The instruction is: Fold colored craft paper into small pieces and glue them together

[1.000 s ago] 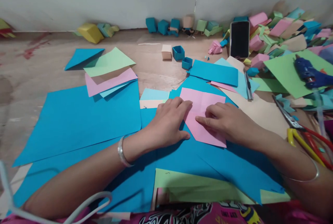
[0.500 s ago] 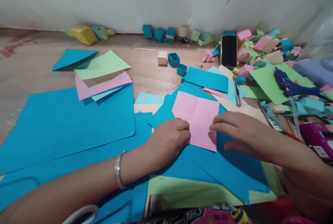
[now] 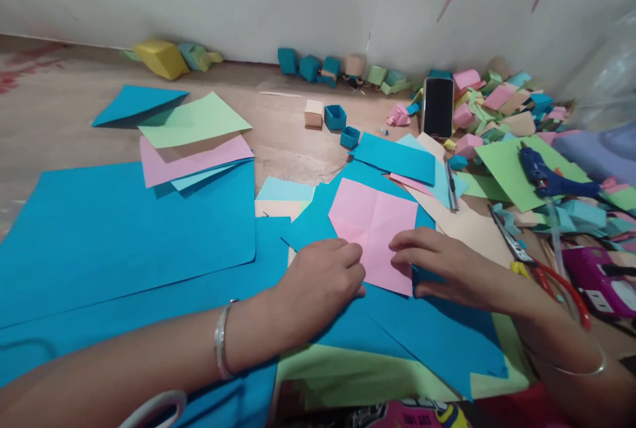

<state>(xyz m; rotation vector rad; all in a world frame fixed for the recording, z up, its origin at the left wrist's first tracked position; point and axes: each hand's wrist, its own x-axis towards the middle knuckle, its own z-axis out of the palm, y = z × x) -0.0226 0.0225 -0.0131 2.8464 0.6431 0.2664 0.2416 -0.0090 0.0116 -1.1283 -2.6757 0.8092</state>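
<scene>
A creased pink sheet of paper (image 3: 385, 226) lies on blue paper (image 3: 318, 219), with fold lines crossing it. My left hand (image 3: 325, 285) is closed at the sheet's lower left edge, its curled fingers gripping that edge, and it covers the lower left corner. Over the sheet's right edge reaches my right hand (image 3: 432, 259). Its fingers are stretched out and slightly apart, the tips at the paper's surface, with the thumb lower down near the bottom right corner.
Large blue sheets (image 3: 139, 236) spread at left, under a pink sheet (image 3: 199, 160) and a green sheet (image 3: 199, 123). Small folded paper boxes (image 3: 335, 117) stand farther back. On the right are a phone (image 3: 438, 108), a glue gun (image 3: 546, 173), scissors (image 3: 514, 236) and a paper pile (image 3: 501, 97).
My right hand has moved left, farther over the pink sheet. My left hand has shifted slightly down, still at the lower left edge. The scissors' handles now show more.
</scene>
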